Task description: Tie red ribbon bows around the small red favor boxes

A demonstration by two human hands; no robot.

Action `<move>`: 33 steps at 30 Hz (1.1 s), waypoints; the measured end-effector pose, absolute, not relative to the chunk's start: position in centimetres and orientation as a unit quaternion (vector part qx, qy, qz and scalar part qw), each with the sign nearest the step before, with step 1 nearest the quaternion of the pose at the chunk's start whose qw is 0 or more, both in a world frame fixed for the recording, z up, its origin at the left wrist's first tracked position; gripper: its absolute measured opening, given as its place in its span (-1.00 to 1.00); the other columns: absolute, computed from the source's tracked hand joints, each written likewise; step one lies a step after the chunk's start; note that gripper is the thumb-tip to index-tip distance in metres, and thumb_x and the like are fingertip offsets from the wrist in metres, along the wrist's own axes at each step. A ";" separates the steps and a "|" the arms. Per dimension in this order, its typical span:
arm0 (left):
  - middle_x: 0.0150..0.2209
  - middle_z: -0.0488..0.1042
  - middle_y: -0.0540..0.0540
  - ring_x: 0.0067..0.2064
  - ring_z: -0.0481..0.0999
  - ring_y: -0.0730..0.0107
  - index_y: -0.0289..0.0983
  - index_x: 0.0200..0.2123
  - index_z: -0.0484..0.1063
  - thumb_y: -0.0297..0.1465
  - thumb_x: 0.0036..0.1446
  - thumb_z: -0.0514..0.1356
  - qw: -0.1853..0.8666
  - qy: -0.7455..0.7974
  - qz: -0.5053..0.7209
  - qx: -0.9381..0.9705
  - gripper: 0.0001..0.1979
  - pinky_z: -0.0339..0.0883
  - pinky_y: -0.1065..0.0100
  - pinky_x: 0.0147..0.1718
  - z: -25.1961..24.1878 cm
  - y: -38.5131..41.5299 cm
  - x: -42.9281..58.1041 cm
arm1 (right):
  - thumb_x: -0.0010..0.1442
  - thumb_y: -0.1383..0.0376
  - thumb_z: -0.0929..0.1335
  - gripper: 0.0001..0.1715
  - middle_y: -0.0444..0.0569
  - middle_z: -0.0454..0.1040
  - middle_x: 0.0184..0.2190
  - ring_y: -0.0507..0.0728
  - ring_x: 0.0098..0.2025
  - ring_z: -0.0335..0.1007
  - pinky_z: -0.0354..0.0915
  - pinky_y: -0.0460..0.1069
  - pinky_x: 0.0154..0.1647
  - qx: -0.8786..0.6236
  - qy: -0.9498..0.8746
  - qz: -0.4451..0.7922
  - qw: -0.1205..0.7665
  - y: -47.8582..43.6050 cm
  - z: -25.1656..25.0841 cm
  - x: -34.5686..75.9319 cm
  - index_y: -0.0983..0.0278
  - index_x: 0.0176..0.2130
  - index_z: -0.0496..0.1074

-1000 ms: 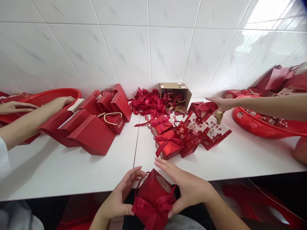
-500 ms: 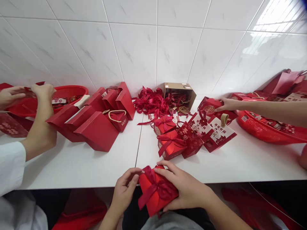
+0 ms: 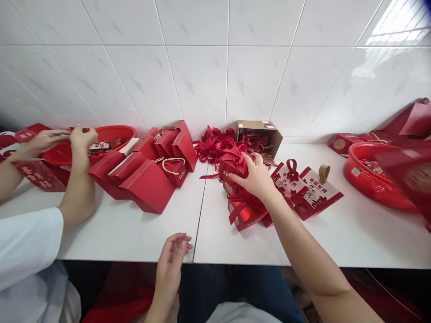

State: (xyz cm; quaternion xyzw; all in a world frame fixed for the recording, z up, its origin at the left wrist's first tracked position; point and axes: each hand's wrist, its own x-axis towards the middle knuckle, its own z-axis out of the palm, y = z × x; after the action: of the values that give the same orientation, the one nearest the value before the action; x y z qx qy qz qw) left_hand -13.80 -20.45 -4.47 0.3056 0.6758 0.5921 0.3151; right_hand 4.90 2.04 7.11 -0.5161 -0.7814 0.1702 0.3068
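My right hand is stretched over the table, fingers closed around a red gift box with a crimson ribbon bow on top. Just below it stands another ribbon-tied gift box, partly covered by my wrist. To the right of my forearm are white-fronted red boxes with loop handles, printed with figures and lettering. My left hand hovers at the table's front edge, fingers loosely apart with nothing in them. Behind the held box lies a heap of crimson ribbons.
A cardboard box with ribbons stands by the tiled wall. Red paper bags fill the left middle. A co-worker's hands work at a red basket. At right, a blurred red box overlaps another red basket.
My right hand has carried the ribboned gift box from my lap forward to the group of boxes. My left hand has let go of it. The co-worker's hand at right has left the view.
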 end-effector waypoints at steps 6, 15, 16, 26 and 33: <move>-0.07 0.50 -0.22 -0.09 0.56 0.17 -0.25 -0.13 0.36 -0.11 0.16 0.16 0.218 0.721 0.512 0.413 -0.65 0.49 0.23 -0.22 -3.5 -17.2 -15.8 | 0.05 0.04 0.44 -0.08 0.27 0.03 0.25 0.47 0.27 0.11 0.20 0.32 0.21 -0.517 -0.770 0.180 0.327 1.9 6.3 4.8 0.29 0.28 0.16; 0.30 0.09 -0.46 0.03 0.51 -0.07 -0.35 0.30 0.02 -0.31 0.17 0.14 0.006 0.820 0.349 0.454 -0.33 0.41 0.02 -0.04 1.4 -4.6 -20.9 | 0.10 0.01 0.43 0.04 0.29 -0.21 0.36 0.53 0.41 -0.34 0.04 0.49 0.25 -0.497 -0.766 0.157 0.377 0.9 6.3 5.5 0.25 0.36 -0.05; 0.33 0.00 -0.51 0.07 0.47 -0.17 -0.39 0.33 -0.05 -0.31 0.17 0.14 -0.008 0.833 0.326 0.447 -0.27 0.39 -0.04 -0.02 1.8 -3.4 -21.2 | 0.13 0.03 0.41 0.03 0.27 -0.25 0.38 0.50 0.42 -0.38 0.02 0.48 0.26 -0.480 -0.768 0.140 0.401 0.2 6.4 5.7 0.23 0.37 -0.10; 0.35 -0.03 -0.58 0.00 0.51 -0.39 -0.46 0.32 0.07 -0.30 0.28 -0.03 -0.015 0.875 0.141 0.463 -0.40 0.43 -0.16 -0.20 1.5 -1.5 -22.1 | 0.12 0.48 0.31 -0.57 0.10 0.28 0.09 0.36 0.18 0.23 0.27 0.34 0.13 -0.274 -0.791 0.153 0.524 -10.4 1.5 9.4 0.14 -0.02 0.35; 0.38 0.05 -0.29 -0.20 0.62 -0.03 -0.29 0.34 0.09 -0.25 0.32 -0.09 -0.017 0.818 0.095 0.567 -0.43 0.42 0.17 -0.48 0.9 -7.4 -19.0 | 0.09 0.53 0.28 -0.60 0.08 0.38 -0.07 0.31 0.02 0.36 0.37 0.29 -0.03 -0.293 -0.754 0.144 0.571 -11.7 -1.8 10.3 0.16 -0.12 0.37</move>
State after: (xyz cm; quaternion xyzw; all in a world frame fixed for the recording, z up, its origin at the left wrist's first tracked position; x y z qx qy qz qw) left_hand -19.02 -7.39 0.89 0.5675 0.8178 0.0945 -0.0172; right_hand 10.32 -11.67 -1.76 -0.2927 -0.7536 0.1435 0.5709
